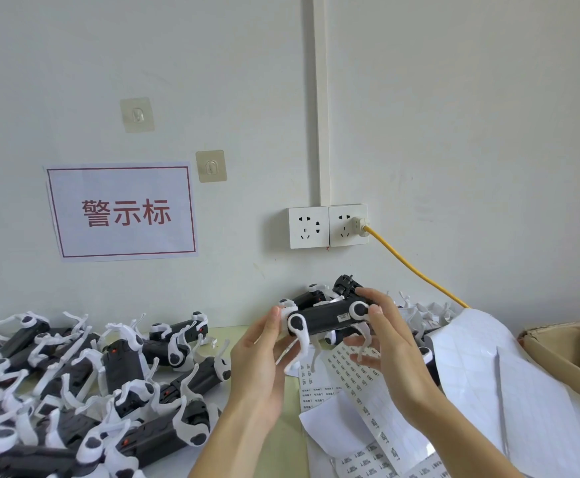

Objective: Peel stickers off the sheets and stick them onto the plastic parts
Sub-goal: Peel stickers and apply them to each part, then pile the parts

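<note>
One black plastic part (330,320) with white legs and a small sticker on its side is held in the air above the table (274,443). It is gripped at one end by the curled left hand (262,367) and at the other by the fingers of the right hand (390,350). Sticker sheets (361,401) lie just below. A pile of similar parts (85,384) is spread to the left, a cardboard box (564,346) to the right.
</note>
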Tool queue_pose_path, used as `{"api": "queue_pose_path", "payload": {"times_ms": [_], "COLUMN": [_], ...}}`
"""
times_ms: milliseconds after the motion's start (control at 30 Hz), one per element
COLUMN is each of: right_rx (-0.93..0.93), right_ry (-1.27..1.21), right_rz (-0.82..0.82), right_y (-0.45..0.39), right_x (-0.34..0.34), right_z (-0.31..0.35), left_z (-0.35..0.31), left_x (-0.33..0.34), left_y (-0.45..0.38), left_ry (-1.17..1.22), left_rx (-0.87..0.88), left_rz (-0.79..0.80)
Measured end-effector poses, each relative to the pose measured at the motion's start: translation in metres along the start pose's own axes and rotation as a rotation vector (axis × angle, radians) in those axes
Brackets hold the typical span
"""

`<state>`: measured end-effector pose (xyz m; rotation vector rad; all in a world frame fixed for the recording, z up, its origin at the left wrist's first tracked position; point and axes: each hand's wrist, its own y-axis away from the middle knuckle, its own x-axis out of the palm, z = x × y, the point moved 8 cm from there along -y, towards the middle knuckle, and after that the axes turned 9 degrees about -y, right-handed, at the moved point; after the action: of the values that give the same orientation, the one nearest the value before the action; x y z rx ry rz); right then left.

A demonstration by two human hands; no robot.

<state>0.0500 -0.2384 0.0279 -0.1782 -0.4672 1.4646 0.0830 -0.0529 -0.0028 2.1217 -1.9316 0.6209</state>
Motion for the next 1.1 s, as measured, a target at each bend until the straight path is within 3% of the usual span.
{"api": "queue_pose_path", "payload": {"times_ms": [167, 367, 533, 767, 1000, 1100], "right_rx": [0.039, -0.004, -0.070, -0.139, -0.031, 0.165], "right_ry": [-0.074, -0.061, 0.079, 0.319, 0.341, 0.261], "right_rz": [-0.026, 0.002, 0.058, 0.152, 0.039, -0.028], "right_y": [-0.002, 0.000, 0.006, 0.013, 0.002, -0.005], "right_x": [-0.005, -0.001, 0.006, 0.023, -0.004, -0.029], "right_z": [-0.006, 0.001, 0.010, 0.017, 0.009, -0.002], "left_z": [-0.003, -0.002, 0.009, 0.014, 0.009, 0.009], "left_x": [0.008, 0.006, -0.010, -0.003, -0.007, 0.000], "left_y": [0.001, 0.002, 0.000, 0.001, 0.008, 0.011], "left_ry": [-0.012, -0.056, -0.160, -0.210, -0.299, -0.374], "left_rx": [0.017, 0.005, -0.090, -0.137, -0.157, -0.160], "left_rz": [0.080, 0.023, -0.118, -0.035, -0.086, -0.012]}}
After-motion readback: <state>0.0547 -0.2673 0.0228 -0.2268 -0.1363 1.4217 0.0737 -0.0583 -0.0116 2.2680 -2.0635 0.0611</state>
